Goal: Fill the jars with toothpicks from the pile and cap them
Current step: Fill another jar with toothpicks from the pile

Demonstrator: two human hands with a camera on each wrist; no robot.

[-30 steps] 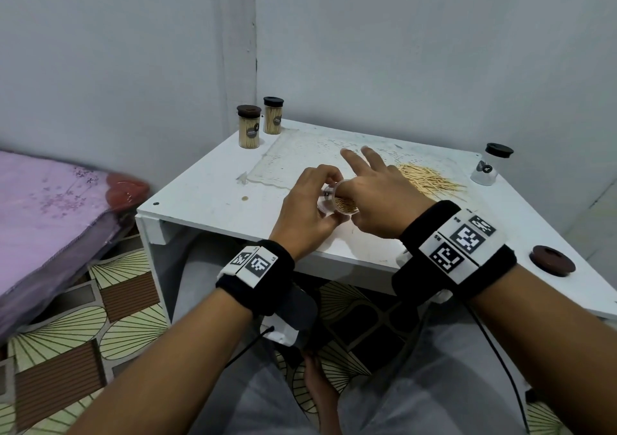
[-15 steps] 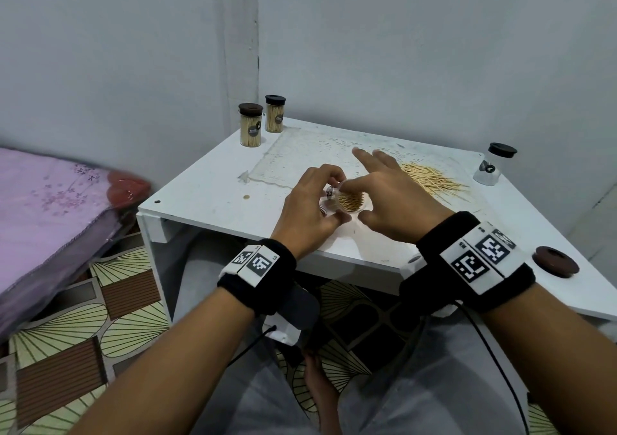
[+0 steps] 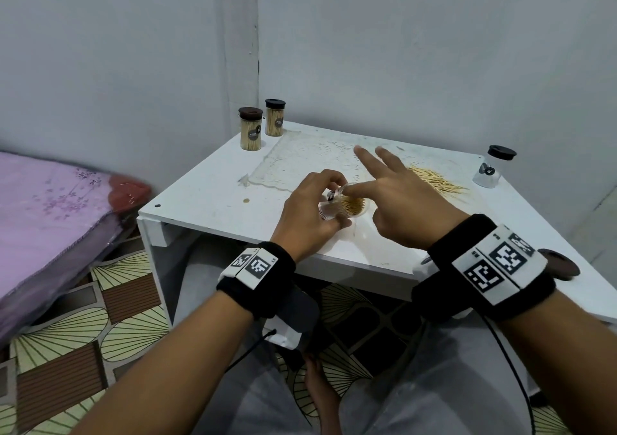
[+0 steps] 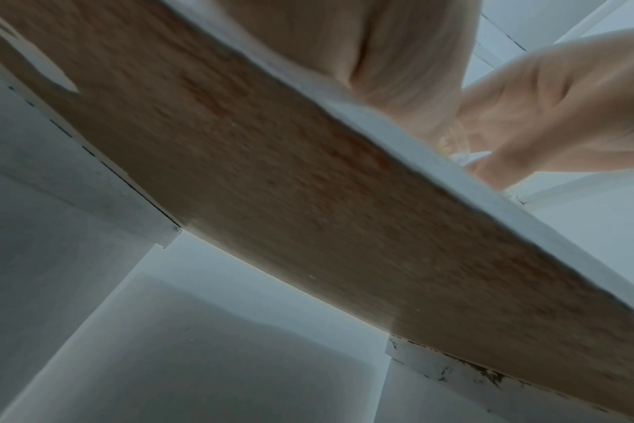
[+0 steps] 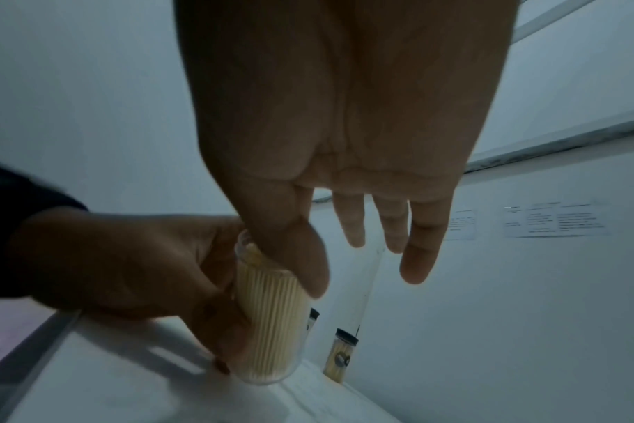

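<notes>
Since the frame half a second earlier, the right hand [image 3: 400, 211] had lifted its outer fingers higher and spread them wider, while the left hand [image 3: 310, 214] had kept its grip. The left hand's fingers and thumb were curled round a clear jar [image 3: 347, 202] packed with toothpicks, holding it tilted with its base touching the desk [image 3: 207, 197] near the front edge. The right hand's index fingertip and thumb sat at the jar's uncapped mouth, touching the rim; its other three fingers were stretched out straight, holding nothing. From the right wrist view the jar [image 5: 268, 323] showed full of upright toothpicks, the thumb lying against its side. The loose pile of toothpicks [image 3: 434, 181] lay behind the right hand, toward the far right corner. Just beyond it stood a small clear jar with a black cap [image 3: 490, 171], with no toothpicks showing in it. Two capped jars full of toothpicks [image 3: 250, 129] stood side by side at the far left corner. A dark brown cap [image 3: 561, 267] lay near the front right edge, partly hidden by the right wristband. A bed with a pink cover [image 3: 50, 207] stood left of the desk.
</notes>
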